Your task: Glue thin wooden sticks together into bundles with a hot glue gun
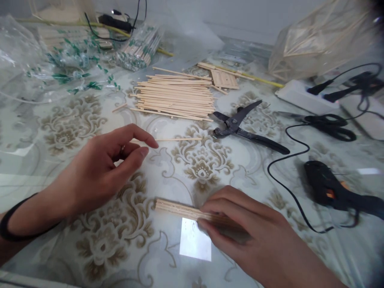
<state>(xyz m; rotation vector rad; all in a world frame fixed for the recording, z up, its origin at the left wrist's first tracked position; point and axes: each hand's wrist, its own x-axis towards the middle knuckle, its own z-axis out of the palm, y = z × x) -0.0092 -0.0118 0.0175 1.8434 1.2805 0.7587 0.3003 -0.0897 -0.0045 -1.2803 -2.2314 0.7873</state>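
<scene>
Fingers of my right hand point(240, 228) are closed around a narrow strip of pale wooden sticks point(177, 209) lying side by side; its right part is hidden in the hand. My left hand point(111, 160) hovers over the table at the left, index finger and thumb apart with a gap between them. A single thin wooden stick point(180, 139) lies just beyond its fingertips, partly behind the index finger. Further back is a pile of loose wooden sticks point(175, 96). Black-handled pliers point(240, 126) lie spread to the right of that pile.
Scissors point(327, 122) and a black glue gun point(333, 188) with its cord lie at the right. White power strips point(309, 98) with plugs stand behind. Plastic-wrapped stick packs point(139, 48) and a small wooden panel point(225, 79) are at the back. Patterned cloth shows under the clear tabletop.
</scene>
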